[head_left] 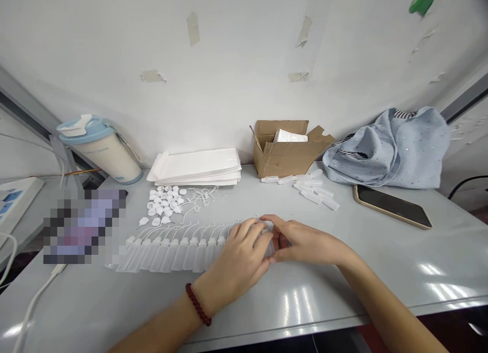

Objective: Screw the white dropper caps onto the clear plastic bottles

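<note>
Meeting at the right end of a row of small translucent plastic dropper bottles, just below the middle of the frame: the left hand, a red bead bracelet at its wrist, and the right hand. Both curled toward each other, neither open nor clenched into a fist, seemingly grasping one bottle between the fingers, though the fingers hide too much to tell for certain.

Row lying flat on the grey worktop, bottles side by side, each long axis running roughly front to back, necks and thin tethered tips pointing toward the far wall, bases toward the near edge.

Risks from here: a knuckle or wrist knocking neighbouring bottles out of line, with nothing holding the row in place; thin tips snagging on one another and dragging a neighbour along; a light, slippery bottle, squeezed too hard, popping from the fingers and rolling toward the near edge.

Just beyond the row, a heap of small white caps and tangled loose tips, close enough to be scattered by a careless sweep. Further back, a stack of white flat packets, an open cardboard box and loose bottles in front of it; well to the right, a phone.
</note>
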A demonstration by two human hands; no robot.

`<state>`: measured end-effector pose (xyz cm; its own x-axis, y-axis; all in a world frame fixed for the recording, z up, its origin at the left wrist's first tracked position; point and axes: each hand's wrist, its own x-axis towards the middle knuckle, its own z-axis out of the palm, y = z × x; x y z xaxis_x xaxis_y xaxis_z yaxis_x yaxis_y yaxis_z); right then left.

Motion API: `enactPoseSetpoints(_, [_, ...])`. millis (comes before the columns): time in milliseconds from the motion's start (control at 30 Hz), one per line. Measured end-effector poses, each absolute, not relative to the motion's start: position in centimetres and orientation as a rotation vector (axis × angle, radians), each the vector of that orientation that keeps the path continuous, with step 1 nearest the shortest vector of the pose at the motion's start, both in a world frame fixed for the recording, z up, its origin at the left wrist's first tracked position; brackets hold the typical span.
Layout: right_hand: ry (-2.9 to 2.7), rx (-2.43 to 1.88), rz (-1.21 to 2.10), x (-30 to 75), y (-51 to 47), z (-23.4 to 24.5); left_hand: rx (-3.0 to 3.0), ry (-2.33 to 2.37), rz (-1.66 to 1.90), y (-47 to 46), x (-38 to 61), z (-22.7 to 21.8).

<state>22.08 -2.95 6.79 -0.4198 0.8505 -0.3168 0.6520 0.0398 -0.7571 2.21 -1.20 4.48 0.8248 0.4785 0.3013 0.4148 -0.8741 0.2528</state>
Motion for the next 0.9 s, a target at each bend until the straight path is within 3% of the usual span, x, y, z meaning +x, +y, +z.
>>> enactPoseSetpoints(167, [-2.076,-1.543,1.397,22.0,-3.0,7.6,2.829,0.539,0.747,-0.1,1.4,5.4])
enactPoseSetpoints(333, [-2.083,-1.602,1.426,22.3,-2.9,8.1,2.735,0.781,0.944,3.1,-0.9,6.3])
enactPoseSetpoints(467, [-2.056,-1.642,1.384,22.8,-2.8,8.8,2.665,1.252,0.855,6.3,-4.4,6.5])
enactPoseSetpoints(567, [-1.988,-1.680,1.285,23.0,-2.6,8.8,2.598,1.562,0.511,7.5,-6.3,6.6])
enactPoseSetpoints(733, [-1.871,-1.778,0.702,23.8,-1.1,6.3,2.507,1.763,0.096,7.5,-6.3,6.7])
enactPoseSetpoints(900, [-1.981,-1.675,-0.019,24.8,1.3,2.9,2.563,1.644,0.137,7.4,-5.6,6.4])
